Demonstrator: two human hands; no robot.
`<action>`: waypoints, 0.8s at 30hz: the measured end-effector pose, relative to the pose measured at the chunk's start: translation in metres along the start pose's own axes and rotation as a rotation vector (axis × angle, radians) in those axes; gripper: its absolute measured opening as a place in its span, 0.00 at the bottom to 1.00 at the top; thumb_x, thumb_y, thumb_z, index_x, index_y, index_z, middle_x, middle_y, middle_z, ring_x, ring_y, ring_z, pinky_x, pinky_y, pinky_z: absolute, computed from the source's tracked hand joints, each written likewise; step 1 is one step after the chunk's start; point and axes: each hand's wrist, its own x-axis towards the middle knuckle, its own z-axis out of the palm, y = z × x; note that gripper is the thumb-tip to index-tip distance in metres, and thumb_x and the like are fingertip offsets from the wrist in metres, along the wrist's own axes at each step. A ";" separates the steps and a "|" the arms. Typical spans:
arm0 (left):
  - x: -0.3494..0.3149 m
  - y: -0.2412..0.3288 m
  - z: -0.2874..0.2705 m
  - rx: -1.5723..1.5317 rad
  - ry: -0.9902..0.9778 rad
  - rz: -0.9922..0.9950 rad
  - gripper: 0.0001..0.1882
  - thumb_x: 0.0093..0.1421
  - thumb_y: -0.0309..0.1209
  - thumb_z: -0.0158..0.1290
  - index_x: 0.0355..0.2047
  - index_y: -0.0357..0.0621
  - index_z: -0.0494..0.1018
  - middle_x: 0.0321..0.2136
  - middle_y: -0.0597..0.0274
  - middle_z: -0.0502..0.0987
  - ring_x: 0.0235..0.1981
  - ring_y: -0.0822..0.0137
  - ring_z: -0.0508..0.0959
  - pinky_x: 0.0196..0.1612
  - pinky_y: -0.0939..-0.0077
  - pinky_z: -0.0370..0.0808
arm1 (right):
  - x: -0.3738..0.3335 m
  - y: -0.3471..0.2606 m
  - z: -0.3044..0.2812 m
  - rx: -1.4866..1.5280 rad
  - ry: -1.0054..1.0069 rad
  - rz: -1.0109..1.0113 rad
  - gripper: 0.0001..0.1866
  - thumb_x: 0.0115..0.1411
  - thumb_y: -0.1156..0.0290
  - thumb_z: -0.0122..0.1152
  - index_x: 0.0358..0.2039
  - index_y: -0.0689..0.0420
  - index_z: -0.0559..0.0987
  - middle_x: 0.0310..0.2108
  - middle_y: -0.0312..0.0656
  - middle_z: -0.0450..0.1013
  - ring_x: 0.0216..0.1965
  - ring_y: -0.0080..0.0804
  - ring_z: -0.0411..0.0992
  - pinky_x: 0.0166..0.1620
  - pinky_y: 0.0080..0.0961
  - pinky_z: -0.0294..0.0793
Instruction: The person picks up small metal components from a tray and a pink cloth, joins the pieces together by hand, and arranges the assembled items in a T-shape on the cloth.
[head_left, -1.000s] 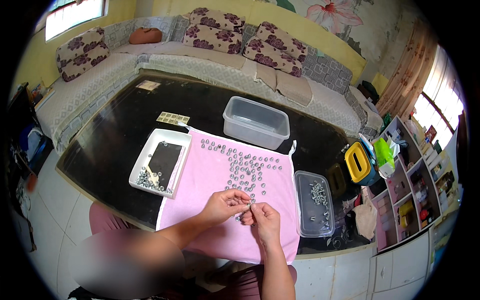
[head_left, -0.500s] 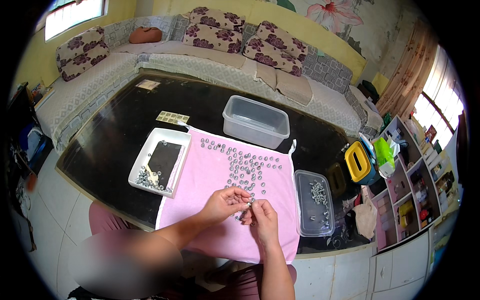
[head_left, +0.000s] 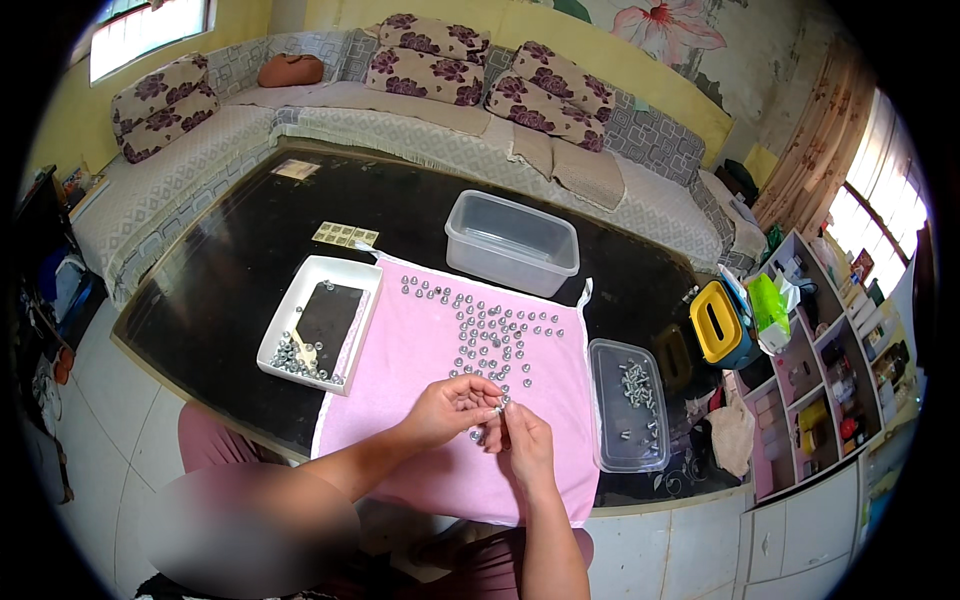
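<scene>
Over the pink towel (head_left: 400, 465), my left hand (head_left: 446, 410) and my right hand (head_left: 527, 445) meet with fingertips pinched together. Between them is a small silver bolt (head_left: 504, 402), mostly covered by the fingers; whether a nut is on it I cannot tell. Just beyond my hands, several small silver metal pieces (head_left: 490, 338) stand in rows on the towel. Another silver piece (head_left: 476, 435) lies beneath my left hand. To the left, a white tray (head_left: 268, 345) holds loose round nuts (head_left: 290, 355). Loose bolts (head_left: 636, 385) lie in a shallow clear plastic lid (head_left: 625, 460) at the right.
An empty clear plastic tub (head_left: 512, 262) stands beyond the towel on the black table (head_left: 215, 290). A patterned card (head_left: 346, 236) lies behind the white tray. At the right are a yellow-and-blue box (head_left: 718, 325) and a shelf unit (head_left: 800, 385). A long sofa (head_left: 400, 125) runs behind.
My right hand has shifted slightly, its fingers turning a little around the small bolt. My left hand stays nearly in place. The rows on the towel look the same.
</scene>
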 end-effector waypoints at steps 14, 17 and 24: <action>0.001 -0.002 0.000 0.058 0.005 0.064 0.13 0.52 0.19 0.53 0.39 0.36 0.68 0.32 0.64 0.72 0.35 0.76 0.73 0.40 0.82 0.71 | 0.000 0.001 -0.003 -0.088 0.014 -0.059 0.11 0.61 0.66 0.46 0.29 0.61 0.70 0.19 0.36 0.68 0.19 0.16 0.63 0.24 0.13 0.62; 0.001 -0.001 -0.001 0.056 0.014 0.045 0.13 0.52 0.19 0.53 0.39 0.36 0.68 0.32 0.64 0.72 0.35 0.76 0.73 0.40 0.82 0.71 | -0.002 -0.004 0.007 -0.047 0.096 -0.114 0.12 0.61 0.66 0.46 0.28 0.62 0.71 0.17 0.35 0.68 0.19 0.17 0.62 0.24 0.13 0.62; 0.000 -0.001 -0.001 0.077 0.039 0.036 0.13 0.51 0.18 0.52 0.39 0.36 0.68 0.32 0.63 0.72 0.35 0.76 0.73 0.41 0.81 0.71 | -0.002 -0.007 0.008 0.008 0.084 -0.066 0.16 0.61 0.64 0.45 0.23 0.62 0.72 0.16 0.36 0.67 0.18 0.17 0.62 0.24 0.13 0.61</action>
